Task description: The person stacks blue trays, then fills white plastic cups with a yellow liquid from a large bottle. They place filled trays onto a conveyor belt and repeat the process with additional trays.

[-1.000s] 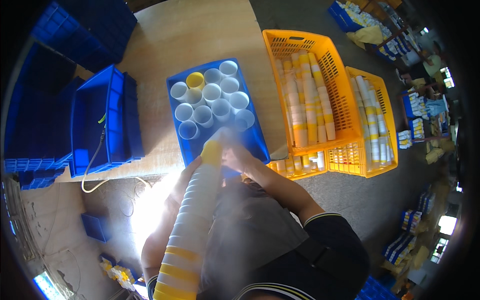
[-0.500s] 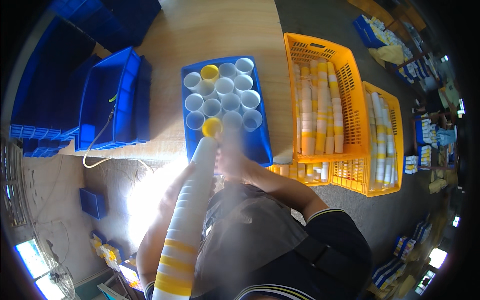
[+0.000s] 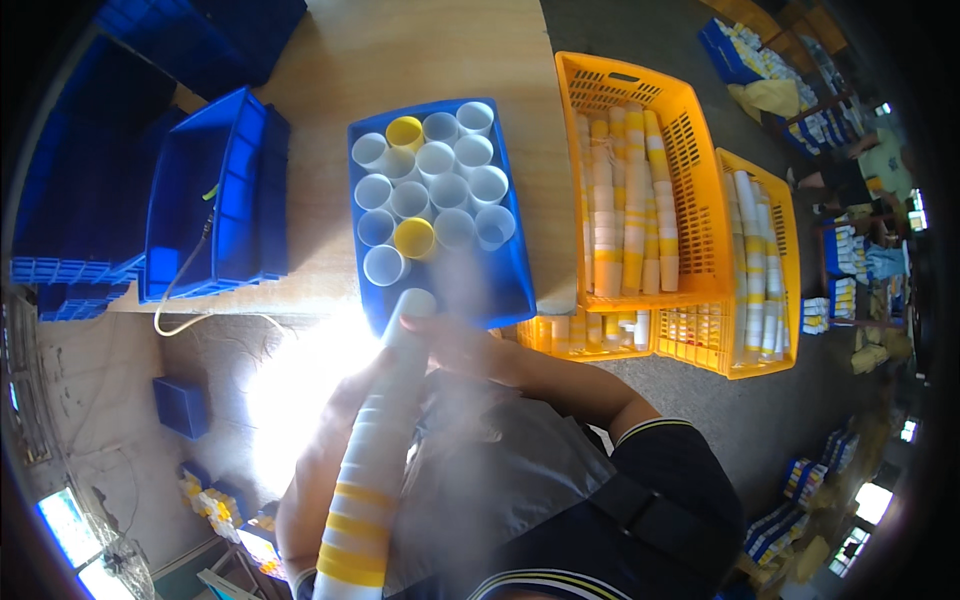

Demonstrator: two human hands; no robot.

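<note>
A long nested stack of white cups (image 3: 369,430) with yellow ones toward its lower end slants up in front of my body. My left hand (image 3: 362,388) is wrapped round its upper part, partly washed out by glare. At the stack's top end, my right hand (image 3: 455,345) grips the uppermost cup, thumb across its side; haze blurs its fingers. Just beyond, a blue tray (image 3: 501,289) on the table holds several upright white cups (image 3: 410,199) and two yellow cups (image 3: 414,238) in close rows. One white cup (image 3: 385,266) stands at the tray's near left.
Empty blue bins (image 3: 214,190) stand on the wooden table (image 3: 320,150) at left, with a hose (image 3: 183,290) hanging from one. Right of the table, orange crates (image 3: 697,200) hold long cup stacks. A blue box (image 3: 180,407) lies on the floor at lower left.
A white cup has been added at the tray's near left. My right hand has drawn back from the tray to the stack's top end. The whole view has shifted slightly.
</note>
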